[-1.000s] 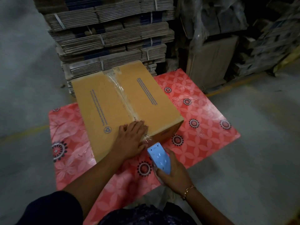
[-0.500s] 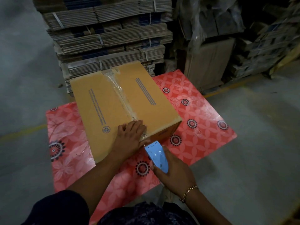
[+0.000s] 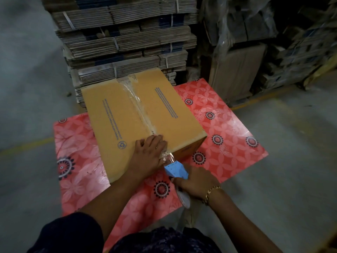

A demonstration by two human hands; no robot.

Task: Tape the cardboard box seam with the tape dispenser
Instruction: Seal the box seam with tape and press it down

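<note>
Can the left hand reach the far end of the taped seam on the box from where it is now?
Probably yes. The left hand lies flat on the near edge of the box, and nothing stands on the seam beyond it.

We are looking down at a grey concrete floor (image 3: 273,198) that is carrying everything here. A red flower-patterned mat (image 3: 228,128) is lying flat on it, slightly skewed. The cardboard box (image 3: 127,121) is sitting directly on the mat, toward its far left part, with its near corner reaching toward the mat's middle. Beyond the mat, strapped stacks of flattened cartons (image 3: 124,39) are resting on the floor.
</note>
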